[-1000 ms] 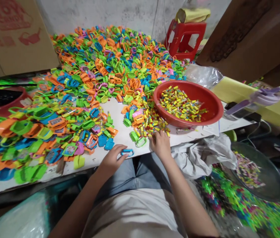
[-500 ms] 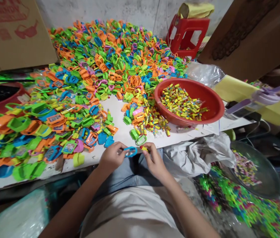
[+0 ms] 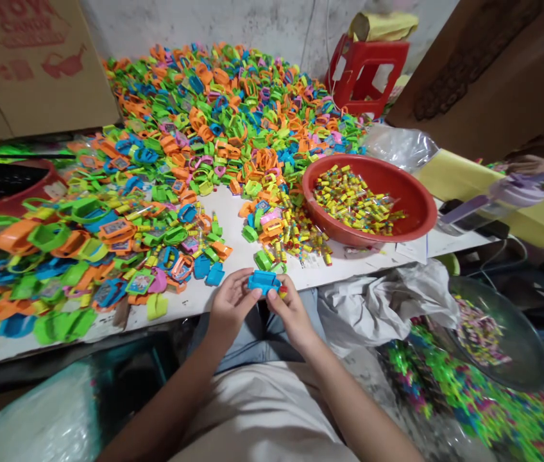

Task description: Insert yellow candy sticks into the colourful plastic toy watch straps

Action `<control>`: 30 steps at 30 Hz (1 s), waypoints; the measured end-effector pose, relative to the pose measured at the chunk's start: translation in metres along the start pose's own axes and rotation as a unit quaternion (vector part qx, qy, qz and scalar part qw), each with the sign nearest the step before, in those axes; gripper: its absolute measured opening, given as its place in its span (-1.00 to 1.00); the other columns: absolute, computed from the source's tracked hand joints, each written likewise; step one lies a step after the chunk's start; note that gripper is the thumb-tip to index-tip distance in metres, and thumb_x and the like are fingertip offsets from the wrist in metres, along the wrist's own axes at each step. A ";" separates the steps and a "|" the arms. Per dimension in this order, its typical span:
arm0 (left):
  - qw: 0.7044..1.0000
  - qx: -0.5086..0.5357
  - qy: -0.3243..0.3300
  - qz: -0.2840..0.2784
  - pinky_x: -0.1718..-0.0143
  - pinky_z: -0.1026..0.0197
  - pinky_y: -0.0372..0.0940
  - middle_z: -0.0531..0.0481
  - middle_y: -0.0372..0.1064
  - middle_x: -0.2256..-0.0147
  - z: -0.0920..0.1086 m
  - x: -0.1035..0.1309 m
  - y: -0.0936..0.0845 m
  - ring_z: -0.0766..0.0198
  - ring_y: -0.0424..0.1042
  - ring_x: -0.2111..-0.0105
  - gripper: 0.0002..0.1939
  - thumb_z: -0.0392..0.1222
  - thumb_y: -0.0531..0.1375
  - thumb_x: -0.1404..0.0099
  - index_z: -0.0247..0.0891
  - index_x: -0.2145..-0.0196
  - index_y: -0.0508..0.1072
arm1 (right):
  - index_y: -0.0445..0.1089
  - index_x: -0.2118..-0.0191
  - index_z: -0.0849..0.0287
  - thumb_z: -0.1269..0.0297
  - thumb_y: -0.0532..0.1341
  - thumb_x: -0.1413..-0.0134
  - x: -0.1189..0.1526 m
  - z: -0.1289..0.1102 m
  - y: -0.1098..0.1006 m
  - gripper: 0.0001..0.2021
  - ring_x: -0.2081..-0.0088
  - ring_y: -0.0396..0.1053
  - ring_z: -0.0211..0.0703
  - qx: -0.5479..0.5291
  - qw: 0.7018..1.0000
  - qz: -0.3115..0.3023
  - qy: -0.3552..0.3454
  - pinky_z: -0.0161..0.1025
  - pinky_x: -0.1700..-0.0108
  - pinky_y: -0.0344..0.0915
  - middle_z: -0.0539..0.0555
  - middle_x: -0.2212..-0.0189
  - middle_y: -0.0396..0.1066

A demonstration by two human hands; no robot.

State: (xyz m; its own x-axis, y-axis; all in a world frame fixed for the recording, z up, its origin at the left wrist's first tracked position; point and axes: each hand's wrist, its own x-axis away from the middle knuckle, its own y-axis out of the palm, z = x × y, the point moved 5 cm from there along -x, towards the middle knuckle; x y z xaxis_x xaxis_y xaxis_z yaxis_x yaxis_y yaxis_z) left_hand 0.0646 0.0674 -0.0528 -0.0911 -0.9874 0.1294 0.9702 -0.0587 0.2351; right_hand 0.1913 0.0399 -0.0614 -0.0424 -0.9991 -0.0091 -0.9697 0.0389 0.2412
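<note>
Closer together than 0.5 s ago, the 2 bare hands now meet at the near edge of the white tabletop (image 3: 238, 247), and the small blue plastic band-shaped piece, which is a loop at the left fingers in the earlier view, now turns a broad side upward between them. The left hand (image 3: 229, 305) grips its left end between thumb and fingers. The right hand (image 3: 295, 313) is curled closed at its right end, with a small yellow-and-red tube (image 3: 282, 291) at the fingers; whether the tube touches the blue piece (image 3: 263, 281), I cannot tell.

Taking the hands as the clock's centre, a large heap of orange, green, blue and pink plastic pieces (image 3: 233, 115) spreads at 12 o'clock. More such pieces lie between 9 and 10 o'clock, in a nearer cluster (image 3: 108, 231). Loose yellow wrapped tubes (image 3: 301, 234) lie between 1 and 2 o'clock, beside a round red plastic basin (image 3: 416, 218) at 2 o'clock that holds more of them. At 1 o'clock, farther off, stands a red plastic stool (image 3: 373, 58) with a yellow roll (image 3: 385, 27) on top. Crumpled white sheeting (image 3: 378, 308) hangs at 3 o'clock. Between 2 and 3 o'clock, well apart, another person's hand (image 3: 539, 168) shows, blurred.
</note>
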 end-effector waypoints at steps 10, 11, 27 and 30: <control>0.996 -0.009 0.087 -0.017 0.16 0.25 0.36 -0.05 0.44 0.15 0.049 0.006 -0.002 0.27 0.44 0.18 -0.54 -0.24 0.35 0.01 -0.22 0.11 0.40 | 0.14 0.10 0.07 0.11 -0.01 -0.35 0.007 -0.057 0.005 -0.83 0.36 0.25 -0.22 0.207 0.965 -0.007 -0.160 -0.28 0.30 0.21 -0.01 0.37 0.26; 0.994 -0.033 0.102 -0.023 0.14 0.25 0.36 -0.06 0.45 0.15 0.054 0.008 -0.004 0.27 0.44 0.18 -0.57 -0.24 0.34 -0.02 -0.22 0.12 0.40 | 0.18 0.12 0.08 0.18 -0.01 -0.35 0.005 -0.067 0.008 -0.87 0.33 0.28 -0.21 0.233 0.955 -0.024 -0.181 -0.28 0.28 0.22 0.01 0.34 0.30; 0.898 -0.347 0.268 0.031 0.11 0.21 0.34 -0.04 0.49 0.19 0.106 0.034 -0.015 0.23 0.44 0.18 -0.69 -0.13 0.30 -0.13 -0.22 0.15 0.51 | 0.21 0.16 0.15 0.48 0.04 -0.24 0.001 -0.121 0.041 -0.88 0.21 0.30 -0.10 0.347 0.846 -0.119 -0.386 -0.14 0.18 0.24 0.10 0.28 0.33; 0.893 -0.370 0.253 0.050 0.15 0.22 0.34 -0.04 0.50 0.23 0.108 0.039 -0.016 0.22 0.45 0.21 -0.71 -0.10 0.29 -0.13 -0.23 0.19 0.52 | 0.21 0.17 0.19 0.46 0.00 -0.26 0.003 -0.120 0.046 -0.89 0.27 0.26 -0.06 0.440 0.799 -0.146 -0.383 -0.13 0.24 0.19 0.14 0.30 0.33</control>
State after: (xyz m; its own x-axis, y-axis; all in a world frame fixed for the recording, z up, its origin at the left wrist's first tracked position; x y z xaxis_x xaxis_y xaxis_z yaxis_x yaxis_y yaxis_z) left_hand 0.0215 0.0458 0.0520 -0.0647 -0.9220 -0.3818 0.8680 0.1368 -0.4774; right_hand 0.1753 0.0363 0.0662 0.4080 -0.6770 -0.6125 -0.7452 0.1406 -0.6518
